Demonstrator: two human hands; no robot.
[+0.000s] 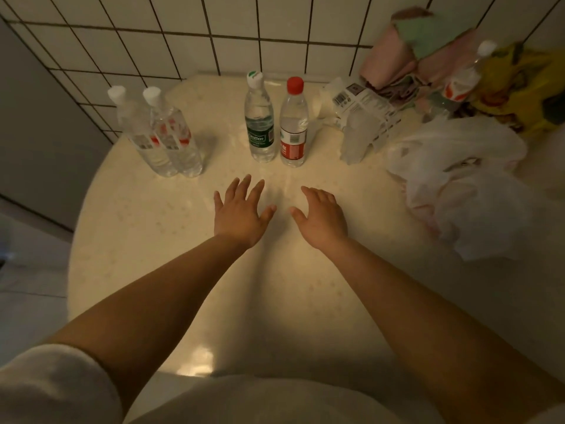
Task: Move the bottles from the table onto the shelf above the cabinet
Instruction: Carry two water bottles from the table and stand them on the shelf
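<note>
On the round surface:
Bottles: green-label bottle and red-cap bottle far centre; two clear bottles far left, near the edge.
Hands: left hand, right hand, fingers spread, holding nothing.
Open room: bare surface between hands and bottles.
Right: plastic bags.

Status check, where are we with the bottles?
Left hand, right hand open, empty. Four bottles upright on table. Path clear.

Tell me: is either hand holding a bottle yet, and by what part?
Nothing is held. The left hand and right hand are open over the table, short of the green-label bottle and red-cap bottle.
</note>
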